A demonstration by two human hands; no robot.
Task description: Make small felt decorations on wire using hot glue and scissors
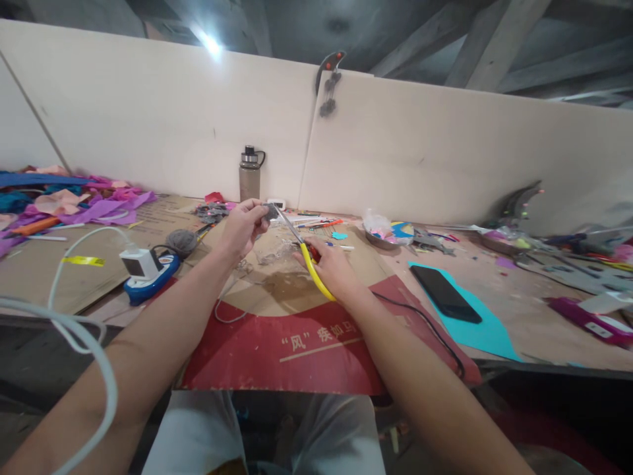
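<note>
My left hand is raised over the bench, its fingers pinched on a small grey piece. My right hand grips yellow-handled scissors. Their metal blades point up and left and meet the grey piece at the left fingertips. Both hands hover over a sheet of brown and red cardboard with white characters printed on it.
A metal water bottle stands by the back board. Left are a white charger on a blue base, white cable and coloured fabric scraps. Right lie a black phone on turquoise paper, a bowl of scraps and a purple tool.
</note>
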